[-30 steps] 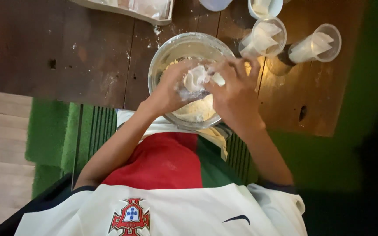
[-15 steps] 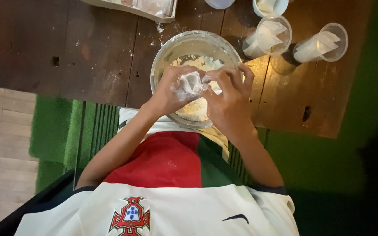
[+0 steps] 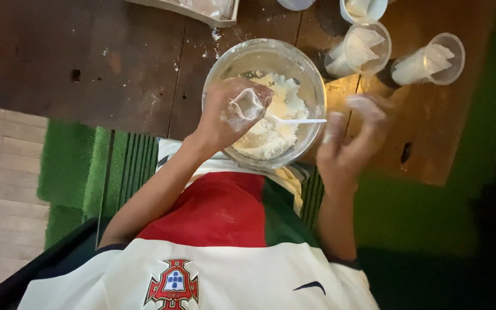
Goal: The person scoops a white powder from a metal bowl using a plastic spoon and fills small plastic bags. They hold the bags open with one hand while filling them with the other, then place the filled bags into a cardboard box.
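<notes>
Dark wooden counter (image 3: 87,69): flour-dusted, carrying everything listed.

Clear round glass bowl (image 3: 265,100): at the near edge of the counter, centre, holding a crumbly white flour mixture (image 3: 276,123).

Left hand (image 3: 231,115): over the bowl's left side, its grip closed around a small clear plastic cup (image 3: 247,104), tipped toward the mixture.

Right hand (image 3: 348,143): blurred, just right of the bowl, fingers spread and floured, holding nothing.

White plastic spoon (image 3: 297,121): lying on the mixture, handle pointing right.

Three clear plastic cups (image 3: 360,49), far right: each with white contents; no labels legible.

Pale tray (image 3: 202,11): far edge, partly seen.

Handling note: the cup is best kept low over the bowl's middle, so that powder falls inside the rim; the free hand could steady the bowl.
</notes>
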